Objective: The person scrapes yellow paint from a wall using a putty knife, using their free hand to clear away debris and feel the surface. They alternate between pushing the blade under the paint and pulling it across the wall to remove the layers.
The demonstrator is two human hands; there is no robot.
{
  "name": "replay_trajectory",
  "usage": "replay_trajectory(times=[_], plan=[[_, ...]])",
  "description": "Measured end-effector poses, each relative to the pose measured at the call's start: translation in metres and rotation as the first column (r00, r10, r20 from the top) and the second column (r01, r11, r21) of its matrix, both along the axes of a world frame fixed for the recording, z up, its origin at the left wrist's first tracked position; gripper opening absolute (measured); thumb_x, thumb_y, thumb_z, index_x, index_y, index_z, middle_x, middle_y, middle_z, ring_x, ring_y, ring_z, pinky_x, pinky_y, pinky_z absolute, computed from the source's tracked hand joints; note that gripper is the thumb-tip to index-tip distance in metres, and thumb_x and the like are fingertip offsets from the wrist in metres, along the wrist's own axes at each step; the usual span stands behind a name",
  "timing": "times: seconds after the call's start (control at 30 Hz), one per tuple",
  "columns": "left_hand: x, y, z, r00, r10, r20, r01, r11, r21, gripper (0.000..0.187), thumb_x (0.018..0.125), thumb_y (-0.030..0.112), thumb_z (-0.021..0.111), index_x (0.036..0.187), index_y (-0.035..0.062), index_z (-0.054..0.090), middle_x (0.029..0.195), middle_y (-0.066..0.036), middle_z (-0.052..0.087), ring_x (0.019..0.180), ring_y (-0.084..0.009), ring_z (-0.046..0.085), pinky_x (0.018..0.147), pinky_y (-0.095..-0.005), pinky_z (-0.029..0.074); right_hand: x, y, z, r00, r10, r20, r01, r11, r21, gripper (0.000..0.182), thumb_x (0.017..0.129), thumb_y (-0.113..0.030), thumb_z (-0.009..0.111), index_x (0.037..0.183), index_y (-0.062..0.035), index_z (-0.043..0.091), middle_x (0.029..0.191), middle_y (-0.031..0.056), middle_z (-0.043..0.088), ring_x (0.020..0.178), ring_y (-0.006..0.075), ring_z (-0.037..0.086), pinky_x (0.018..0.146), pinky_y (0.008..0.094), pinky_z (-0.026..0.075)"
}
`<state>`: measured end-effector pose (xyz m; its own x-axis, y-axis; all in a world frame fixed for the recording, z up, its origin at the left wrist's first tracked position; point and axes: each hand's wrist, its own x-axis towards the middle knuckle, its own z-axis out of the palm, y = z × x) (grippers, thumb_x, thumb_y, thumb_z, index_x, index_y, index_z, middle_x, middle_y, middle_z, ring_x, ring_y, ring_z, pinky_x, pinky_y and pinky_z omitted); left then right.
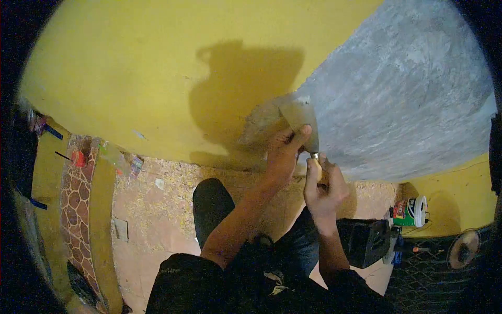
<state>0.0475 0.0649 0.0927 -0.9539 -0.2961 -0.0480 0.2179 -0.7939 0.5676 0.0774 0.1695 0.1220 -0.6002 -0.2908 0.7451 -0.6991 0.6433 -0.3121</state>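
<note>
Head view showed a scraper (300, 121) pressed flat against the yellow wall (130, 78), at the edge of a bare grey patch (408, 89); the right hand (324, 188) gripped the scraper's wooden handle, fingers curled tight around it; the left hand (285, 152) braced the blade, fingers pressed together on its face; flakes littered the floor (167, 209); a small labelled can (410, 211) stood at far right.

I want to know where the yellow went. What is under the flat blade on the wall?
Beside the scraper blade, the wall is bare grey where the yellow paint is gone. The blade and left hand cover the patch directly underneath.
</note>
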Motion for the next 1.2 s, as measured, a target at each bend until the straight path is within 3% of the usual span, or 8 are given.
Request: replay_trajectory(times=[0.17, 0.27, 0.33, 0.43, 0.83, 1.0, 1.07, 1.2], plan=[[-0.004, 0.0, -0.003, 0.998, -0.064, 0.002, 0.064, 0.997, 0.033, 0.019, 0.088, 0.023, 0.063, 0.092, 0.0042, 0.063, 0.086, 0.0, 0.061, 0.076, -0.01, 0.056, 0.066, -0.0259, 0.047, -0.004, 0.005, 0.008, 0.996, -0.049, 0.074, 0.045, 0.998, 0.05, 0.012, 0.083, -0.006, 0.066, 0.088, 0.0042, 0.062, 0.075, 0.0181, 0.064, 0.061, 0.0191, 0.064, 0.054, 0.0296, 0.049], [-0.002, 0.009, 0.009, 0.99, 0.1, -0.103, -0.089, 0.99, 0.108, 0.021, 0.089, 0.026, 0.062, 0.089, 0.0053, 0.063, 0.082, 0.0, 0.06, 0.073, -0.0086, 0.055, 0.061, -0.0254, 0.045, -0.007, 0.004, 0.016, 0.995, 0.02, 0.095, -0.021, 1.0, 0.008, 0.01, 0.082, -0.006, 0.066, 0.085, 0.0031, 0.063, 0.075, 0.018, 0.065, 0.063, 0.0191, 0.064, 0.055, 0.0294, 0.049], [0.015, -0.022, 0.02, 0.95, -0.016, -0.311, 0.038, 0.997, 0.066, 0.023, 0.088, 0.029, 0.061, 0.086, 0.0062, 0.061, 0.077, 0.001, 0.058, 0.069, -0.0078, 0.054, 0.057, -0.0248, 0.043, -0.005, -0.016, 0.02, 0.994, 0.088, 0.066, -0.09, 0.996, 0.026, 0.01, 0.082, -0.007, 0.066, 0.085, 0.0027, 0.063, 0.073, 0.0158, 0.064, 0.059, 0.0176, 0.062, 0.054, 0.0293, 0.048], [0.003, 0.01, 0.021, 0.987, 0.156, -0.021, -0.157, 0.985, -0.072, 0.024, 0.088, 0.032, 0.062, 0.084, 0.0076, 0.06, 0.073, 0.001, 0.056, 0.066, -0.008, 0.053, 0.056, -0.0242, 0.042, -0.005, 0.005, 0.028, 0.996, 0.081, -0.04, -0.08, 0.997, 0.022, 0.011, 0.082, -0.008, 0.067, 0.086, 0.002, 0.063, 0.07, 0.013, 0.061, 0.054, 0.0174, 0.056, 0.052, 0.029, 0.045], [0.0, 0.0, 0.022, 0.986, 0.0, -0.166, 0.034, 0.979, 0.201, 0.021, 0.088, 0.028, 0.061, 0.094, 0.0072, 0.061, 0.082, 0.001, 0.059, 0.075, -0.0101, 0.056, 0.068, -0.0257, 0.046, -0.005, -0.004, 0.024, 0.999, 0.027, -0.044, -0.025, 0.998, 0.049, 0.013, 0.082, -0.011, 0.068, 0.087, 0.0012, 0.063, 0.073, 0.0154, 0.065, 0.06, 0.0186, 0.063, 0.054, 0.0287, 0.048], [-0.003, 0.013, 0.02, 0.999, 0.045, -0.012, -0.042, 0.978, 0.206, 0.023, 0.088, 0.026, 0.062, 0.099, 0.0062, 0.061, 0.084, 0.0, 0.061, 0.077, -0.0113, 0.057, 0.071, -0.0269, 0.046, -0.001, -0.008, 0.029, 0.998, 0.01, -0.066, -0.005, 0.997, 0.073, 0.014, 0.082, -0.011, 0.068, 0.087, 0.0006, 0.064, 0.071, 0.0158, 0.063, 0.058, 0.0207, 0.062, 0.055, 0.0296, 0.047], [-0.002, -0.002, 0.018, 0.979, -0.036, -0.203, 0.078, 0.977, 0.201, 0.023, 0.088, 0.027, 0.062, 0.099, 0.006, 0.061, 0.083, 0.0, 0.061, 0.076, -0.0123, 0.057, 0.071, -0.0267, 0.046, 0.006, -0.008, 0.035, 1.0, -0.017, -0.015, 0.018, 0.995, 0.095, 0.014, 0.082, -0.011, 0.068, 0.086, 0.0012, 0.063, 0.07, 0.0169, 0.062, 0.056, 0.0227, 0.06, 0.052, 0.0301, 0.045], [-0.009, 0.016, 0.022, 0.999, 0.043, -0.031, -0.036, 0.983, 0.179, 0.022, 0.088, 0.028, 0.061, 0.092, 0.0058, 0.061, 0.083, 0.001, 0.061, 0.073, -0.0124, 0.057, 0.067, -0.0265, 0.047, -0.009, -0.012, 0.034, 0.994, 0.048, -0.102, -0.04, 0.996, 0.074, 0.014, 0.082, -0.013, 0.068, 0.082, -0.0009, 0.061, 0.066, 0.0136, 0.058, 0.054, 0.0234, 0.057, 0.05, 0.0311, 0.044]])
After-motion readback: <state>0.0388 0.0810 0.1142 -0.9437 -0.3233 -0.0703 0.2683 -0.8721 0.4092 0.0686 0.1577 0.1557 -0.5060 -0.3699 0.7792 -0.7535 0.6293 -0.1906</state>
